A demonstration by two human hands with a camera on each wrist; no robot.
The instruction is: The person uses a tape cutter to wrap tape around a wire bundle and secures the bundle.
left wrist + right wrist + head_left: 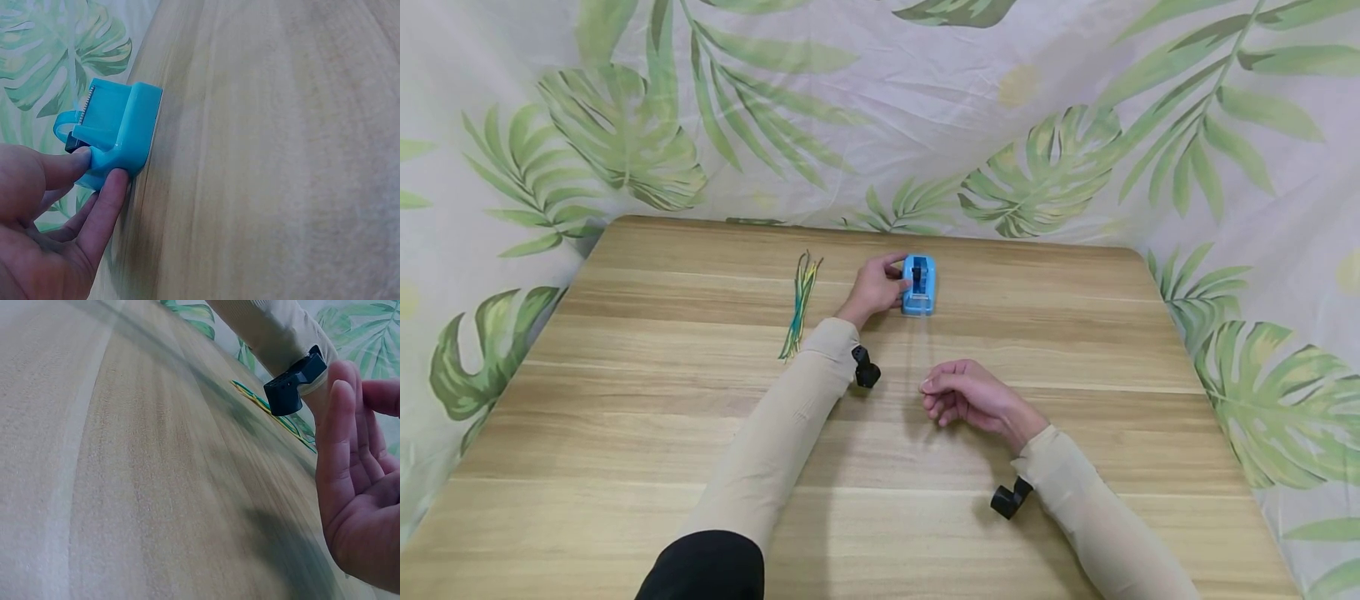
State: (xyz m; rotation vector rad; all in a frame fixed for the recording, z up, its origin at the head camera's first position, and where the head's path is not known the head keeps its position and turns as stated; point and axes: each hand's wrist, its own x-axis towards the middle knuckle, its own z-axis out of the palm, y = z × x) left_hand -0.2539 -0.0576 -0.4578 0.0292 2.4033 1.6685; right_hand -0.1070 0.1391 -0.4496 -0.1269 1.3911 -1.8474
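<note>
A blue tape dispenser (929, 287) stands on the table toward the back, its toothed cutter edge showing in the left wrist view. My left hand (877, 286) grips it from the left side, with the thumb on its upper edge and fingers (106, 209) against its side. From its front a strip of clear tape (923, 337) runs toward me, faint against the wood. The near end of that strip meets my right hand (973, 397), whose thumb and forefinger pinch it above the table. In the right wrist view the tape itself does not show.
A loose bundle of green and yellow twist ties (801, 304) lies on the wooden table (700, 392), left of my left hand. A leaf-printed cloth (880, 100) hangs behind the table's back edge. Small black cameras (867, 368) are strapped at both wrists.
</note>
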